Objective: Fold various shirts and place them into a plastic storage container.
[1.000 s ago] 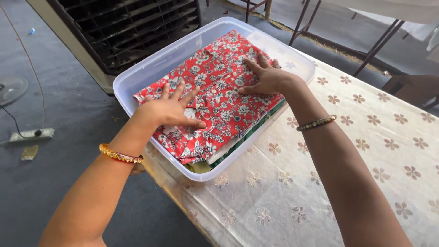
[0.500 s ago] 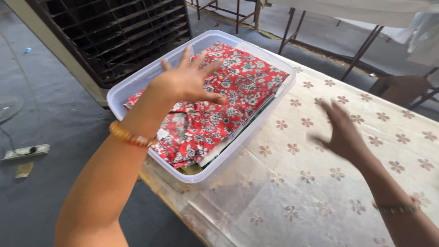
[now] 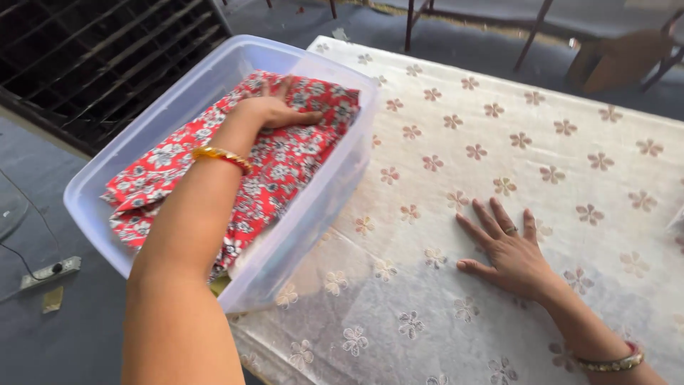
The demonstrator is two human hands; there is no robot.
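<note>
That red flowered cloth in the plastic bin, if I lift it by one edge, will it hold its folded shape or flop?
Probably flop: the red flowered cloth shows soft creases and dents under the left hand, so it looks thin and limp. It likely weighs little for its spread. Lifted by one edge, the folds would probably open and drag over the clear bin wall.

A table under a cream floral cloth (image 3: 541, 142) carries a clear plastic bin (image 3: 324, 214), with the right hand (image 3: 509, 253) lying flat.

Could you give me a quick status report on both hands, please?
Left hand flat on red floral cloth in clear bin. Right hand flat on tablecloth. Nothing obstructing.
</note>
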